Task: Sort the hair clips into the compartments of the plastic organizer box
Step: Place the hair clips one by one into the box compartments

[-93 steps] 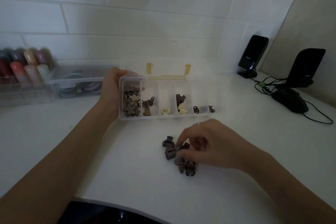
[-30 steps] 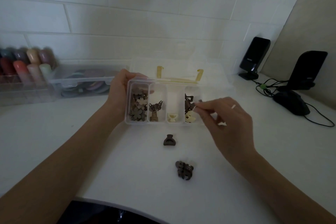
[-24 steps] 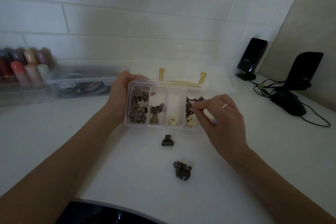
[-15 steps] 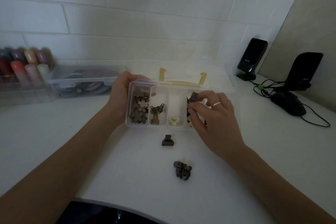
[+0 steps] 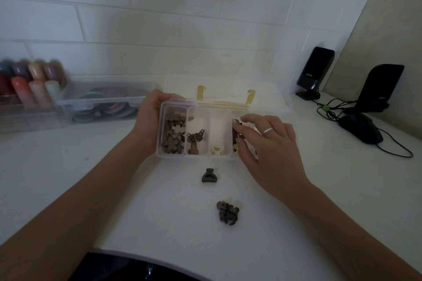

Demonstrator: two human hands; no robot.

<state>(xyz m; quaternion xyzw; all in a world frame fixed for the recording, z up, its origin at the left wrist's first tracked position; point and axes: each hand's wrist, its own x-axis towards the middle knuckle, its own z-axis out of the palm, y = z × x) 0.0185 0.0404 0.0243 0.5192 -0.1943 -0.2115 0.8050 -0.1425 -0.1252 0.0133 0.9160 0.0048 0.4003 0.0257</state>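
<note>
Both hands are at the clear plastic organizer box (image 5: pixel 159 134), which sits on the white tabletop (image 5: pixel 68 166) with its lid swung back toward the tiled wall. With my left hand (image 5: pixel 149 121) I grip the box's left end, fingers curled over the far corner and palm against the side wall. My right hand (image 5: pixel 267 143) reaches down over the fourth compartment from the left, the fingers spread and bent, their tips among the dark brown clips (image 5: pixel 235 131) lying there; whether they pinch one of those clips I cannot tell, since the hand covers most of that compartment and everything to its right. A thin silver ring (image 5: pixel 267 130) sits on one finger.

Brown and cream flower-shaped clips (image 5: pixel 173 137) fill the first compartment. Next to it, the second holds a couple of small brown claw clips (image 5: pixel 194 141) near its front wall. A single cream claw clip (image 5: pixel 217 150) lies at the front of the third.

On the tabletop, in front of the box, a small dark rounded claw clip (image 5: pixel 209 175) lies alone. Nearer to me, a little cluster of dark brown claw clips (image 5: pixel 228 213) lies apart from it, with a pale piece showing at its back edge.
</note>
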